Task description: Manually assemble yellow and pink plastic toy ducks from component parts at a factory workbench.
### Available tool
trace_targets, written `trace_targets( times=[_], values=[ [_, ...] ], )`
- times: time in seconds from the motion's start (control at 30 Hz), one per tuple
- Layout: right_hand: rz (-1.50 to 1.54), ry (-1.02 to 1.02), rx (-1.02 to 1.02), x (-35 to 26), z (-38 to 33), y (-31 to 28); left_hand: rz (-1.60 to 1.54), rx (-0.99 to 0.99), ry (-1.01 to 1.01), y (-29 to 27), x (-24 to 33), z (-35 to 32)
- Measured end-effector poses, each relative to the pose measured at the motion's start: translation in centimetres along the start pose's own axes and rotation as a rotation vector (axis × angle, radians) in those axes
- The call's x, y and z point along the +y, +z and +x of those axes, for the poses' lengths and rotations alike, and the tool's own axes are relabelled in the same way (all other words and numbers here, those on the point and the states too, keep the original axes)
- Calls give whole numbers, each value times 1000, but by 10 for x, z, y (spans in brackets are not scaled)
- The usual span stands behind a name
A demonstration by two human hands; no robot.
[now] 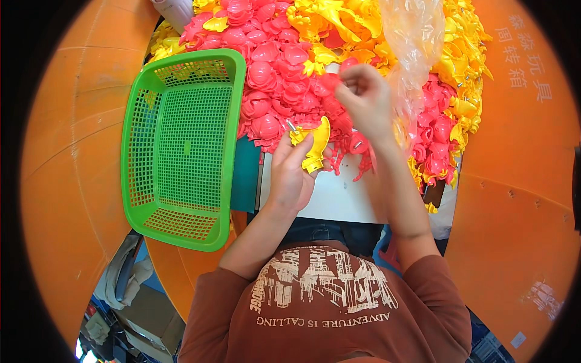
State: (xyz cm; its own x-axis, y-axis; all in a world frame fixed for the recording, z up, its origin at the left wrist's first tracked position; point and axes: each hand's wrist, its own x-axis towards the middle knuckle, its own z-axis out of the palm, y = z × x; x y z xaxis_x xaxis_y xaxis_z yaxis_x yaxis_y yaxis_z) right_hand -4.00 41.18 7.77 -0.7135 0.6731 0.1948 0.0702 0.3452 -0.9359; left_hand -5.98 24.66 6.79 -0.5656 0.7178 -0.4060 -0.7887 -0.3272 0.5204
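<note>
My left hand (290,178) grips a curved yellow plastic part (316,145) just in front of the heap, and a small metal pin (291,126) sticks out at its upper left. Farther off and to the right, my right hand (368,100) is over the heap with its fingers curled together, blurred by motion. At its fingertips shows a smeared red plastic piece (330,81), whose exact shape I cannot make out. Red rounded plastic parts (263,75) and yellow plastic parts (327,21) are piled up behind both hands.
An upright-walled green plastic basket (229,181) stands left of the heap. A clear plastic bag (414,45) lies over the pile at right. Orange box walls (72,139) rise on both sides. White sheet (339,193) covers the near work surface, with a few small red bits on it.
</note>
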Motion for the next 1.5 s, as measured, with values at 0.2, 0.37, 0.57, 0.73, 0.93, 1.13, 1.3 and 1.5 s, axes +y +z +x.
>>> trace_targets(
  times=[0.2,0.37,0.57,0.73,0.93,1.13,1.3,1.5],
  values=[
    [518,250,-219,-26,-80,-21,-13,47,123,5,-10,5],
    [186,83,-235,-28,-94,-31,77,4,155,4,-23,3],
    [307,184,-243,-34,-97,-42,-247,-126,-10,7,-18,3],
    [-51,-47,-196,-32,-98,-29,-178,-103,-15,15,-20,-3],
    [-167,-105,-97,-31,-99,-21,-174,-66,-4,20,-20,-7],
    [-198,-116,-107,-37,-99,-19,-230,-112,32,22,-22,-9],
    [-202,-171,-112,-38,-98,-18,-249,-107,26,24,-21,-9],
    [-201,-178,-101,-42,-97,-20,-316,-150,0,25,-20,-10]
  ],
)
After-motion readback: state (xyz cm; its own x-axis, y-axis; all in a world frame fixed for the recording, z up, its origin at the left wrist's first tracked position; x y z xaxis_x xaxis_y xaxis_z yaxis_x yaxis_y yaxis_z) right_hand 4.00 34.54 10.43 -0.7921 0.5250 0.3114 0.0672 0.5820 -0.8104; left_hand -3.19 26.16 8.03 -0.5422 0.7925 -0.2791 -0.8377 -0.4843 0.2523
